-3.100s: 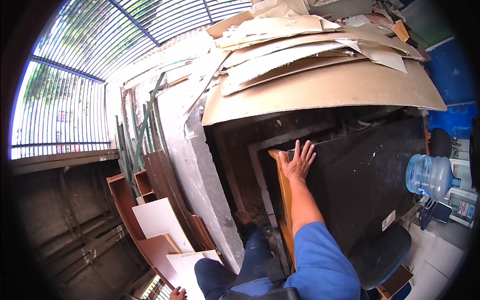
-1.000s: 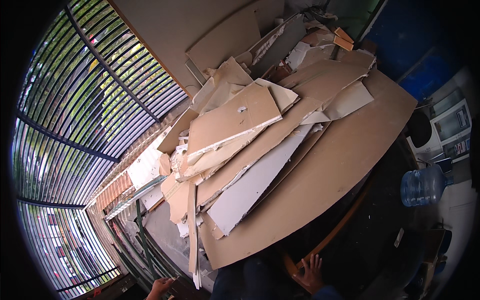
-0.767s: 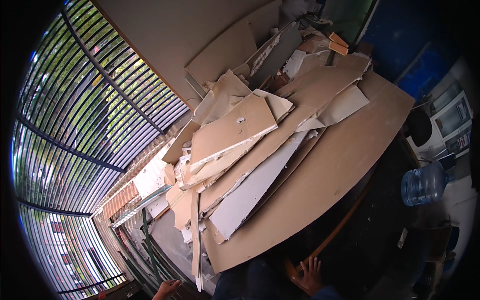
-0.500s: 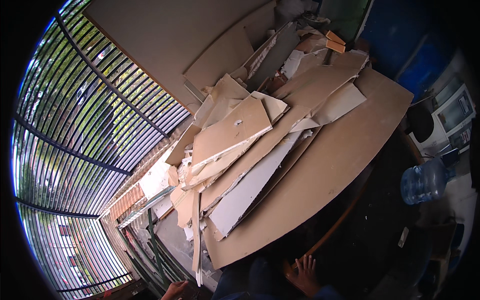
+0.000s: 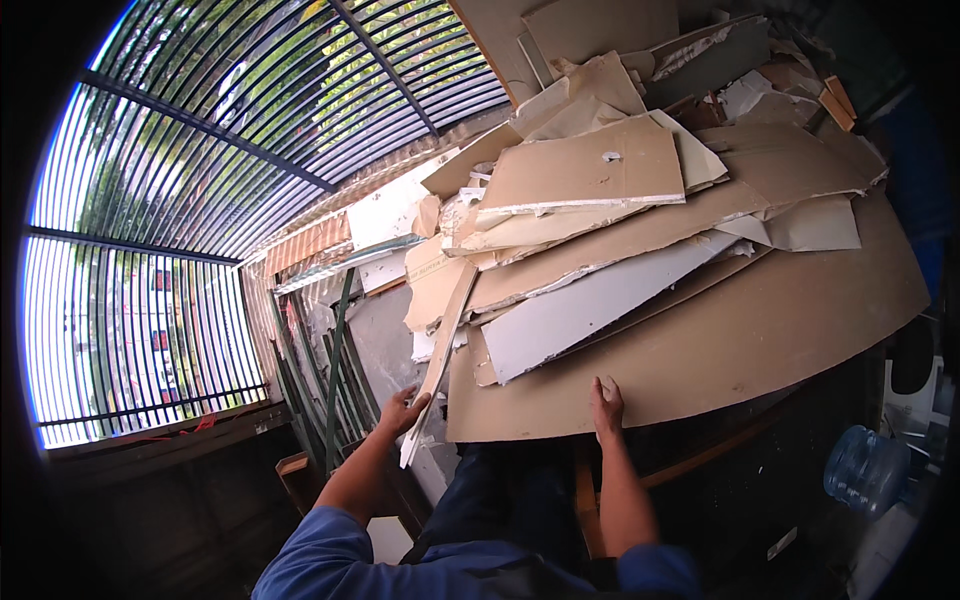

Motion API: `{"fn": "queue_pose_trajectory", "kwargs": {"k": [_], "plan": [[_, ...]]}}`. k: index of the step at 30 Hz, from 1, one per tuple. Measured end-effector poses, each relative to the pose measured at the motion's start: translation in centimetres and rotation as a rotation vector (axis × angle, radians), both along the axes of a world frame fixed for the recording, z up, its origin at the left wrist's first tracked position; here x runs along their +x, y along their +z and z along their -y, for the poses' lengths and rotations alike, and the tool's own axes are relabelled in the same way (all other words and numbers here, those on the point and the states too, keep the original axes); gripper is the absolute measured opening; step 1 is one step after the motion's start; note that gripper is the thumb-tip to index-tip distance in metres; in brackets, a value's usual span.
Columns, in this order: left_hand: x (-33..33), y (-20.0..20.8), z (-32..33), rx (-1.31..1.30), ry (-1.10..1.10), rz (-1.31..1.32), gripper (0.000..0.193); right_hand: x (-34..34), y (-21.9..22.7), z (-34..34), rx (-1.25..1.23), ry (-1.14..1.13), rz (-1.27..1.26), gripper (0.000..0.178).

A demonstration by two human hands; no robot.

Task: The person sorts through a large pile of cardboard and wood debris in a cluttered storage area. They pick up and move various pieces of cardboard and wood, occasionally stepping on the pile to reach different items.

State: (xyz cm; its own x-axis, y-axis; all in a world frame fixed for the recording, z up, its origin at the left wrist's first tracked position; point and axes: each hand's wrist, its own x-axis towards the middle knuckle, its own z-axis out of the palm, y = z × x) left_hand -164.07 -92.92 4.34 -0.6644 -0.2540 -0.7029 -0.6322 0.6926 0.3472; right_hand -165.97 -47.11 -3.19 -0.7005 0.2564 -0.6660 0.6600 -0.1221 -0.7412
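A pile of torn, brown-faced plasterboard pieces [image 5: 590, 165] lies before me. At its near left end a long narrow plasterboard strip [image 5: 445, 335] slants down past the pile. My left hand [image 5: 402, 411] is at the strip's lower end, thumb and fingers apart; whether it touches the strip is hard to tell. Under the pile spreads a large brown board [image 5: 690, 345] with a curved near edge. My right hand [image 5: 606, 408] is open at that edge, its fingers pointing up. A pale board piece [image 5: 600, 305] juts from the pile above my right hand.
Dark barred grilles [image 5: 150, 330] stand along the left. Several green metal lengths [image 5: 338, 375] lean below them. To the right are a blue water bottle [image 5: 866, 470] and a dark floor. Two small orange-brown blocks [image 5: 838, 103] sit at the pile's far end.
My view has turned, so the pile appears farther right. Both hands have risen from the lower edge; the left has come to the strip, the right from a wooden edge to the large board.
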Motion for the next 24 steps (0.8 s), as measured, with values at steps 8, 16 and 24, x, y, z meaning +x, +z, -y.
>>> {"fn": "queue_pose_trajectory", "kwargs": {"k": [8, 16, 24], "plan": [[-7.0, -12.2, 0.0, -0.157, -0.021, 0.015, 0.111, -8.4, -4.7, 5.0, -0.25, -0.265, 0.261, 0.108], [-3.7, -17.0, 3.0, -0.055, -0.022, 0.252, 0.123, -10.5, -7.1, 8.3, -0.294, -0.258, 0.227, 0.089], [2.7, -8.2, -0.9, -0.128, 0.043, 0.078, 0.112, -12.2, -8.5, 6.9, -0.238, -0.236, 0.337, 0.078]]}}
